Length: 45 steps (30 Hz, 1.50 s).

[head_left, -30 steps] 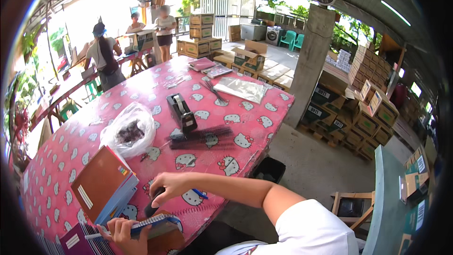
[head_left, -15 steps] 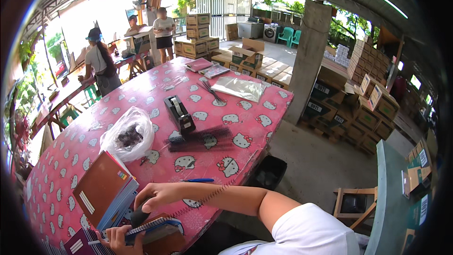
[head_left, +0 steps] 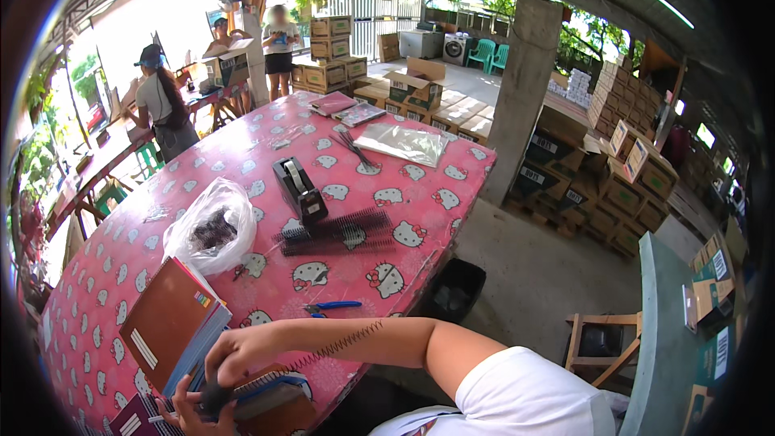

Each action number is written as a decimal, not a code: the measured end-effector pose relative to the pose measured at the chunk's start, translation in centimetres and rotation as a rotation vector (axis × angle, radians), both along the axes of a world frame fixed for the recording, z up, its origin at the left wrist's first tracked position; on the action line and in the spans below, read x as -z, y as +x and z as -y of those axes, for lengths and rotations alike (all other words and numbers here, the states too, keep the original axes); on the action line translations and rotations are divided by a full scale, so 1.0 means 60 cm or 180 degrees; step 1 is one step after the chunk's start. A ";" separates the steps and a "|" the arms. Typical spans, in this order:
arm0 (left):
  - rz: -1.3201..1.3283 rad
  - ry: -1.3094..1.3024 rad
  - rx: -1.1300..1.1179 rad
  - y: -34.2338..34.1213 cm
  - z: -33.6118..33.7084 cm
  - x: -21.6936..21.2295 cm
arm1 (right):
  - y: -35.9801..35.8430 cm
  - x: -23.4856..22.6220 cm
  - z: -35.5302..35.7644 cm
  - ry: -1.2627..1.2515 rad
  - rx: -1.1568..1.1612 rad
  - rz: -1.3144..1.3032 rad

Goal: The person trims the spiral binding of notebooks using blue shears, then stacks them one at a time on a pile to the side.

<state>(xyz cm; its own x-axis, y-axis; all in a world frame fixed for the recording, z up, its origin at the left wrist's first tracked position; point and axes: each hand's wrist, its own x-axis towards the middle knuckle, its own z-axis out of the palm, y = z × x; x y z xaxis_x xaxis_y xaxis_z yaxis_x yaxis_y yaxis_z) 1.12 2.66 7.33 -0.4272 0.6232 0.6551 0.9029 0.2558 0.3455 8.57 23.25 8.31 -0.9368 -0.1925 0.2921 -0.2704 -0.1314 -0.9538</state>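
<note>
A dark rounded tool (head_left: 215, 396) is in the closed fingers of my right hand (head_left: 234, 353), against the bound edge of a notebook. My left hand (head_left: 192, 417) grips the same notebook (head_left: 278, 410) at its near left end, fingers curled round the edge. From that edge a black spiral coil (head_left: 345, 343) runs out to the right, its loose end lying across my right forearm. Just behind my hands leans a stack of brown-covered notebooks (head_left: 169, 319). Maroon notebooks with coils (head_left: 133, 418) lie at the lower left, partly cut off.
On the pink patterned table (head_left: 202, 210) are blue-handled cutters (head_left: 337, 304), loose black coils (head_left: 343, 234), a tape dispenser (head_left: 299, 192), a plastic bag with dark contents (head_left: 211, 226) and clear plastic sleeves (head_left: 401, 144). A black bin (head_left: 454, 291) stands beside the right edge. People work behind.
My right hand has moved left and down along the notebook's edge, close to my left hand. The coil's loose end has shifted left. The whole view has turned slightly.
</note>
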 end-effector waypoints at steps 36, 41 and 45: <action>0.3377 0.3007 0.0699 -0.121 0.074 0.128 | -0.072 -0.005 0.052 0.1422 0.0118 0.0305; 0.3298 0.3065 0.0791 -0.119 0.093 0.141 | -0.105 0.001 0.047 0.0118 -0.0246 -0.0117; 0.3397 0.3134 0.1123 -0.124 0.104 0.146 | -0.116 -0.006 0.045 0.1371 -0.0026 0.0184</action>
<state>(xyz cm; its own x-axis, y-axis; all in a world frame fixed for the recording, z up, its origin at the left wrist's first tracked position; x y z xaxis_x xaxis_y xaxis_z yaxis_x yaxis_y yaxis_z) -6.31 -3.60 -1.43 -0.8886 0.2992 0.3475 0.0845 -0.6381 0.7653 1.61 20.54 8.64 -0.9472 -0.2929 0.1305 -0.2154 0.2800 -0.9355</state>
